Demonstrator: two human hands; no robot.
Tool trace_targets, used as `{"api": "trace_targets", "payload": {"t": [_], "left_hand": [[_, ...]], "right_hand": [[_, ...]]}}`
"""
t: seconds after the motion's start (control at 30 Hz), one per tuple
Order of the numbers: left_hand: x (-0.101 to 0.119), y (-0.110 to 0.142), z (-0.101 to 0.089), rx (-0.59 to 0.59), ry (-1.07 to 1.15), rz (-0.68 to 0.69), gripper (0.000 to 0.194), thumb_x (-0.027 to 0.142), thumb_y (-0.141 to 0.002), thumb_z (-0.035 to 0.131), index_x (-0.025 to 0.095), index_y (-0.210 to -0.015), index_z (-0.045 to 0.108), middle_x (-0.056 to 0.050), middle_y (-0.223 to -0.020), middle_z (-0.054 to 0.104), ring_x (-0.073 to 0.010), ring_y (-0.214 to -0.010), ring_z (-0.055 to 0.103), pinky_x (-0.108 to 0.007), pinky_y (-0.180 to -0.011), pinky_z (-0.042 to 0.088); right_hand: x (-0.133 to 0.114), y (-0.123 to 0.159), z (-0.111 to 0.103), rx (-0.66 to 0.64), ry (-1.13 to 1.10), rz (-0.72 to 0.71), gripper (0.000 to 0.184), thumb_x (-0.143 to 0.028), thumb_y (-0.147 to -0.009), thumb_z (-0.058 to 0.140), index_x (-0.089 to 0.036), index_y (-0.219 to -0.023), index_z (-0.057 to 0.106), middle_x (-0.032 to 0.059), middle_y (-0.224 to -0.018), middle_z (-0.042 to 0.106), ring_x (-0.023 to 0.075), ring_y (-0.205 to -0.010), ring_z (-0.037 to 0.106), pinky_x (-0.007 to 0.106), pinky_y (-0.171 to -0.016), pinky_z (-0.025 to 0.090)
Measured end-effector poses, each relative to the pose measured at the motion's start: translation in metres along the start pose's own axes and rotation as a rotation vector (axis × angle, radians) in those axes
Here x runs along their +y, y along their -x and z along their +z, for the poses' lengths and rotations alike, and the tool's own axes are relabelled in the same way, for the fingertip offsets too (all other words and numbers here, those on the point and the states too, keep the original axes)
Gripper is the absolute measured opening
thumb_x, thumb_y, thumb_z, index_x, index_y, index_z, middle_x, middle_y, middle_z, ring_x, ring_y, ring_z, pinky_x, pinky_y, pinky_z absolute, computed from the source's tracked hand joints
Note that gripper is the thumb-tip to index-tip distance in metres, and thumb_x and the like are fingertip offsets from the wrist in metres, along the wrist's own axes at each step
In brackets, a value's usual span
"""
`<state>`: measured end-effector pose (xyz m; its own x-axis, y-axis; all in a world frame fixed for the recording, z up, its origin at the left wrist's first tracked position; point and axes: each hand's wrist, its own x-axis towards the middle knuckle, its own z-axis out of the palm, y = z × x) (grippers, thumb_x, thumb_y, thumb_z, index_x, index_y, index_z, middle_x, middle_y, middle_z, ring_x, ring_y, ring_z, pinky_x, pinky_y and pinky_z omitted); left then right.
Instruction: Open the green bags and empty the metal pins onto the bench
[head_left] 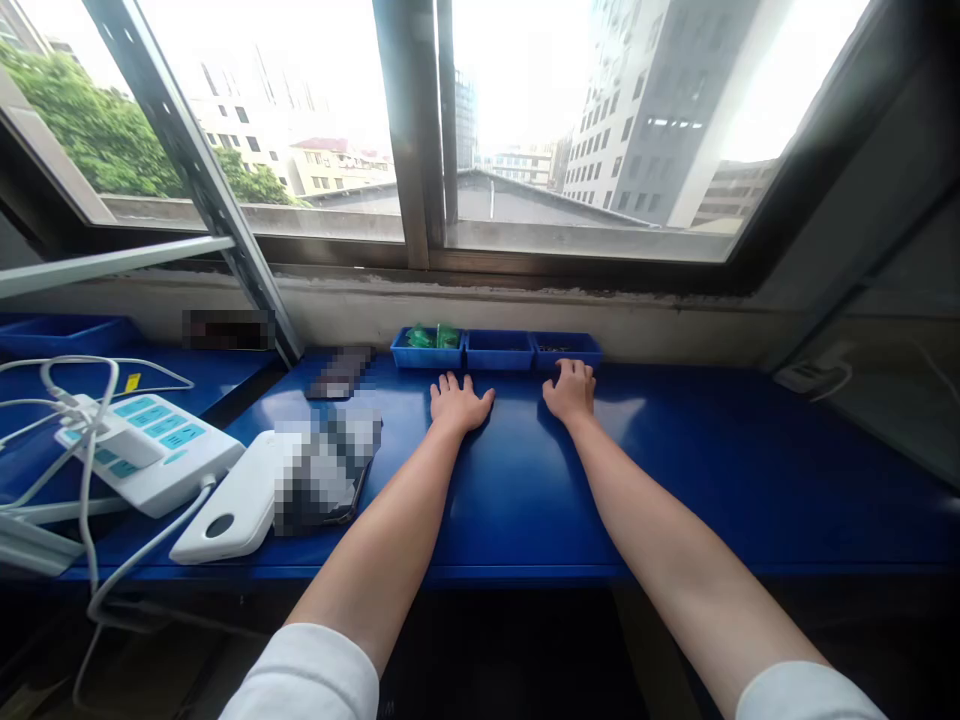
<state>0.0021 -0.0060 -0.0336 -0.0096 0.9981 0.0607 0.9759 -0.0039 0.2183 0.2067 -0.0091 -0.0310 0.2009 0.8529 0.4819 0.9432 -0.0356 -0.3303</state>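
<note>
My left hand (459,405) lies palm down on the blue tabletop (510,510), fingers spread, holding nothing. Just beyond its fingertips stands a small blue bin (427,357) with green plastic packets (435,336) in it. My right hand (572,390) is at the front of the right-hand blue bin (591,350), its fingers loosely bent and somewhat apart. Small dark pieces (553,349) lie in that bin, too small to name. Between these two stands a middle blue bin (498,352), its contents hard to make out. No object shows in my right hand, though its fingertips are partly hidden.
On the left are a white power strip (176,450) with looping cables, a white power bank (232,500) and a blurred-out dark-edged object (330,475). Another blurred item (341,373) lies behind. A metal frame post (195,150) slants before the window. A plug (802,375) sits far right.
</note>
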Motion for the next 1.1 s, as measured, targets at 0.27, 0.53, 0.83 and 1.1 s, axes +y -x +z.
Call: {"api": "trace_targets", "payload": {"t": [0.27, 0.53, 0.83, 1.1], "left_hand": [[-0.019, 0.011, -0.007, -0.065, -0.027, 0.154, 0.077, 0.065, -0.083, 0.020, 0.017, -0.142, 0.029, -0.012, -0.150, 0.020, -0.0310, -0.138, 0.015, -0.043, -0.109, 0.017], [-0.030, 0.061, -0.021, 0.119, 0.017, 0.251, 0.044, 0.037, -0.087, 0.034, 0.017, -0.118, 0.058, -0.010, -0.131, 0.052, -0.0233, -0.124, 0.042, -0.033, -0.103, 0.031], [-0.034, 0.062, -0.028, 0.168, 0.022, 0.144, 0.053, 0.040, -0.084, 0.040, 0.015, -0.130, 0.048, -0.013, -0.140, 0.039, -0.0261, -0.132, 0.030, -0.037, -0.107, 0.024], [-0.030, 0.067, -0.033, 0.137, -0.019, 0.084, 0.063, 0.056, -0.077, 0.040, 0.019, -0.128, 0.047, -0.017, -0.133, 0.040, -0.0342, -0.122, 0.036, -0.046, -0.094, 0.032]], "right_hand": [[-0.009, 0.030, -0.022, -0.354, 0.087, 0.028, 0.053, -0.042, -0.087, 0.031, -0.011, -0.125, 0.050, 0.0174, -0.131, 0.046, 0.0307, -0.121, 0.037, 0.042, -0.099, 0.028], [-0.002, 0.050, -0.036, -0.414, 0.053, -0.024, 0.058, -0.047, -0.088, 0.028, -0.011, -0.130, 0.047, 0.0147, -0.139, 0.041, 0.0301, -0.129, 0.032, 0.042, -0.105, 0.023], [0.002, 0.046, -0.039, -0.411, -0.051, -0.024, 0.043, -0.042, -0.081, 0.045, -0.019, -0.115, 0.056, 0.0115, -0.132, 0.046, 0.0292, -0.125, 0.033, 0.042, -0.100, 0.028], [-0.006, 0.050, -0.043, -0.289, -0.051, -0.016, 0.040, -0.038, -0.078, 0.048, -0.020, -0.113, 0.054, 0.0125, -0.117, 0.050, 0.0272, -0.111, 0.042, 0.041, -0.090, 0.034]]}}
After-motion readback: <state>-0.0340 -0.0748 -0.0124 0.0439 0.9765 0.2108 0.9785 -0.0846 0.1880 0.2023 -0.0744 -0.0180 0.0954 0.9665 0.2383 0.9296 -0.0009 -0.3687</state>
